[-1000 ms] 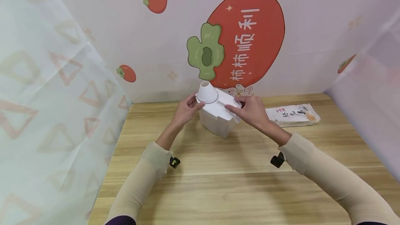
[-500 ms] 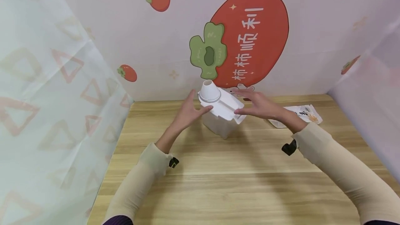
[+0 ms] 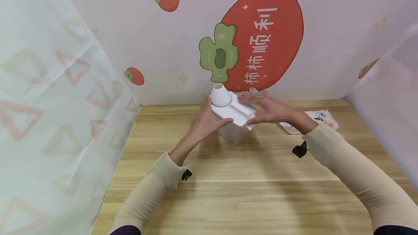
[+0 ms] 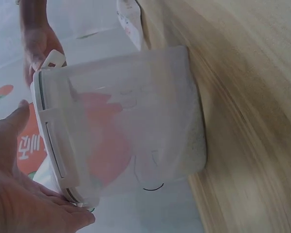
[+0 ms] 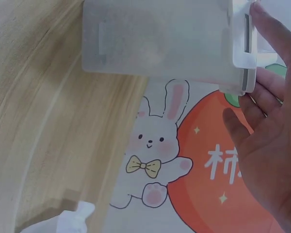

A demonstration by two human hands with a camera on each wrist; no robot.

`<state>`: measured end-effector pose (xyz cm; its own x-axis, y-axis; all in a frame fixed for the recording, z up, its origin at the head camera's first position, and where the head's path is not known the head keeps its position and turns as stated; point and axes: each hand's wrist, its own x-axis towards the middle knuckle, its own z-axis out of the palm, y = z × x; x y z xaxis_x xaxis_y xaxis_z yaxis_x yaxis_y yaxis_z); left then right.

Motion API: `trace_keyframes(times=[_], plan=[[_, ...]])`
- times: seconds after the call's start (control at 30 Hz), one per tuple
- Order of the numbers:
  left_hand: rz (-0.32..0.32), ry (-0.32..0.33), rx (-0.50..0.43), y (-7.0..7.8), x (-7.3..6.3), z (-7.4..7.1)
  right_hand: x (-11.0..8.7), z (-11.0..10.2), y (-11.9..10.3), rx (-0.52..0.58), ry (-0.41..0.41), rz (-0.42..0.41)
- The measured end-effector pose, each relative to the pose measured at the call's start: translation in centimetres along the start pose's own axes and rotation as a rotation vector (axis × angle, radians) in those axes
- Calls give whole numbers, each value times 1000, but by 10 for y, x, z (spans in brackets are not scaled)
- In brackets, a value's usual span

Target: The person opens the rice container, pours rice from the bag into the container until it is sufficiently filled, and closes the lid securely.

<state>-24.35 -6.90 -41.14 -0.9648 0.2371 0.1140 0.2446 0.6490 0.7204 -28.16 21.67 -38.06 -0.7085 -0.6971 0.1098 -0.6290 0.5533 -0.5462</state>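
A translucent storage container (image 3: 234, 133) stands upright on the wooden table near the back wall. Its white lid (image 3: 232, 111) carries a cone-shaped spout (image 3: 220, 95) at the back left. Pale, grain-like contents (image 4: 194, 150) lie at the container's bottom in the left wrist view. My left hand (image 3: 205, 122) is at the lid's left side, fingers extended along the edge and thumb out over the front corner. My right hand (image 3: 269, 108) spans the lid's right end, thumb at the front corner and index finger at the back edge, the fingers fairly straight.
A white printed packet (image 3: 323, 119) lies on the table (image 3: 248, 184) to the right, partly hidden behind my right wrist. A patterned back wall (image 3: 176, 53) rises close behind the container, and a fabric side wall (image 3: 58, 119) borders the table's left.
Both hands let go of the lid, spread apart, then came back to its sides. My left hand moved right along the front edge. The container has stayed in place.
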Motion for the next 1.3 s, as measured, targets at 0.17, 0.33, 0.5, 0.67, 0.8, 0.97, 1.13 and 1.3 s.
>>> trace_keyframes(times=[0.17,0.33,0.5,0.67,0.8,0.97,1.13,1.3], plan=[[1,-15,-10,-2,3,3,0,4,-1,-3,41,-12],[58,-43,-74,-10,10,2,-1,13,-3,-93,132,-59],[95,-106,-127,-20,19,-2,-2,23,-9,-129,236,-91],[134,-177,-124,-29,28,-5,-3,33,-17,-172,319,-78],[160,-223,-135,-34,34,-10,-4,43,-27,-227,369,-34],[172,-291,-188,-40,42,-15,-5,55,-42,-288,430,29],[206,-355,-270,-45,51,-20,-5,65,-55,-365,477,52],[220,-398,-326,-47,55,-23,-6,72,-61,-472,513,55]])
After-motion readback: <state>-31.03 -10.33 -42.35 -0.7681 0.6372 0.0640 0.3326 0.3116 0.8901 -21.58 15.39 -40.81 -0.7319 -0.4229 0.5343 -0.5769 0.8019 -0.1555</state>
